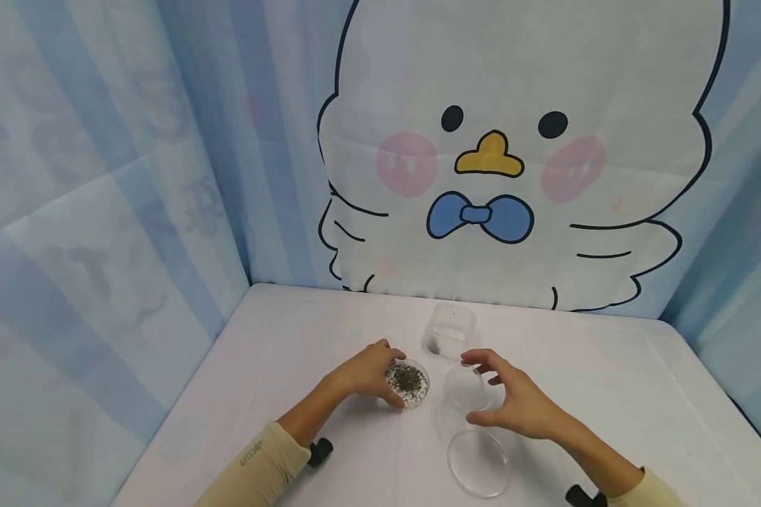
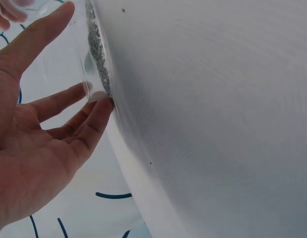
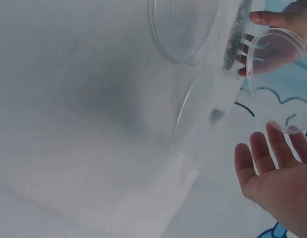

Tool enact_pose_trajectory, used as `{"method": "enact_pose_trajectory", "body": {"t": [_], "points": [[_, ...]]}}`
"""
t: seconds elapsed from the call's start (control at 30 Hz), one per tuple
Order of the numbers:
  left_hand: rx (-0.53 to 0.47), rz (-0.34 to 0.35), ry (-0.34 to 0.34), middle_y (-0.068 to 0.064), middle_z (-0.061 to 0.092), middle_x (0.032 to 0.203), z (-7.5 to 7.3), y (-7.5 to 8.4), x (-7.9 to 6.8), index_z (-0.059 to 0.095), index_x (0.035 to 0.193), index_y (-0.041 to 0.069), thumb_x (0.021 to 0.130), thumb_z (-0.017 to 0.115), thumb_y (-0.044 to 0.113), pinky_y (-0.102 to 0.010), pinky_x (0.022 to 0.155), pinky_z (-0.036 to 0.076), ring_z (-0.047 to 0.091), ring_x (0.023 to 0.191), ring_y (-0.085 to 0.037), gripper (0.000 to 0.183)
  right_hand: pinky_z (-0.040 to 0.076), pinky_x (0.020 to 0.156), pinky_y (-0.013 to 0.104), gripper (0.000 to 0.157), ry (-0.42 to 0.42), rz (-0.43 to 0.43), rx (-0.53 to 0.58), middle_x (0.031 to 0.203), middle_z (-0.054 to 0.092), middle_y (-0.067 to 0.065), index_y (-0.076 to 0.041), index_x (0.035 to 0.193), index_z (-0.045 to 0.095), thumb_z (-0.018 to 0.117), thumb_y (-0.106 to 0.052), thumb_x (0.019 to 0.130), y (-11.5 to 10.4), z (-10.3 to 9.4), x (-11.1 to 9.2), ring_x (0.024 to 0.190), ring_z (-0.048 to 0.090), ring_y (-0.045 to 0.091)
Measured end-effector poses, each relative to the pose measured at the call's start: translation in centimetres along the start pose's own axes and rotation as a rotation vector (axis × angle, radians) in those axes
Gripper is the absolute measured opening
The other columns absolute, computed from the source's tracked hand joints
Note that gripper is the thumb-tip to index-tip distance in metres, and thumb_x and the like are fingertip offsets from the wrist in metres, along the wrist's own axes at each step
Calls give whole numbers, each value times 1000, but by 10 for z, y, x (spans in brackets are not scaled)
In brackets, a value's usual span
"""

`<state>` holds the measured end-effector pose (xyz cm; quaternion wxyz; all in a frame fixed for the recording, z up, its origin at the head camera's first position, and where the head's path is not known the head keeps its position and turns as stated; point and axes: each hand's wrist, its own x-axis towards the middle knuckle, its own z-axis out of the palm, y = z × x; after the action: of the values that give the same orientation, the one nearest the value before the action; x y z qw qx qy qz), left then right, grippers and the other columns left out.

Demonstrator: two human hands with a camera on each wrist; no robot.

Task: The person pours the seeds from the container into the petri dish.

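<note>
My left hand curls round the speckled dish on the counter, probably keeping it level against spills; my right hand, apart from it, pinches a clear disc by its rim, likely sparing its face, near a clear ring-edged dish.

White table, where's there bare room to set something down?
Left of the left hand, to the table's left edge; right of the right hand, likewise. Crowded between the hands: speckled dish, held clear disc, container behind, another disc nearer the camera.
</note>
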<state>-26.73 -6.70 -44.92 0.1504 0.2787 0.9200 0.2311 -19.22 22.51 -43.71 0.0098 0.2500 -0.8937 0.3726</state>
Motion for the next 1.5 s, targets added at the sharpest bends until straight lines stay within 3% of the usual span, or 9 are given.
{"method": "enact_pose_trajectory", "body": {"t": [0.17, 0.3, 0.43, 0.73, 1.03, 1.3, 1.5], "points": [[-8, -6, -3, -13, 58, 127, -1, 1, -2, 60, 144, 7, 73, 97, 34, -45, 105, 52, 59, 118, -27, 85, 52, 103, 40, 79, 5, 91, 124, 146, 57, 11, -19, 146, 49, 91, -20, 80, 10, -7, 7, 125, 56, 32], [-8, -4, 3, -12, 58, 126, -1, 1, -1, 60, 144, 7, 72, 98, 35, -44, 105, 52, 59, 117, -27, 85, 49, 110, 50, 80, 17, 138, 203, 148, 53, 20, -10, 150, 46, 89, -16, 83, 12, -11, 11, 133, 53, 40], [-7, -1, 5, -11, 59, 125, 0, 0, -1, 61, 144, 7, 71, 98, 35, -44, 105, 52, 59, 116, -26, 86, 43, 113, 62, 79, 26, 155, 265, 149, 48, 25, -8, 150, 44, 87, -11, 84, 13, -11, 16, 137, 52, 48], [-19, 3, 10, -12, 59, 124, 0, -2, -1, 61, 143, 7, 71, 98, 33, -43, 104, 53, 60, 114, -25, 86, 41, 112, 66, 80, 0, 154, 357, 150, 39, 29, -8, 149, 41, 87, -10, 83, 18, -4, 29, 137, 49, 54], [-14, -9, 17, -11, 59, 124, 2, -4, 0, 61, 144, 9, 71, 98, 35, -41, 103, 53, 59, 114, -23, 85, 50, 109, 54, 78, -26, 111, 361, 146, 42, 28, -7, 141, 42, 90, -10, 80, 18, 14, 47, 135, 48, 49], [-38, -14, 24, -10, 59, 124, 1, -4, -1, 61, 144, 8, 70, 98, 34, -40, 102, 53, 59, 110, -21, 87, 48, 110, 60, 79, -55, 89, 318, 146, 44, 27, -3, 140, 43, 91, -11, 78, 12, 30, 60, 134, 49, 49], [-19, -5, 42, -9, 59, 124, 1, -12, -4, 56, 148, 9, 70, 98, 39, -37, 100, 53, 60, 112, -21, 93, 46, 110, 62, 78, -70, 41, 248, 143, 50, 23, -2, 140, 47, 91, -13, 77, 3, 41, 68, 132, 52, 47]]}}
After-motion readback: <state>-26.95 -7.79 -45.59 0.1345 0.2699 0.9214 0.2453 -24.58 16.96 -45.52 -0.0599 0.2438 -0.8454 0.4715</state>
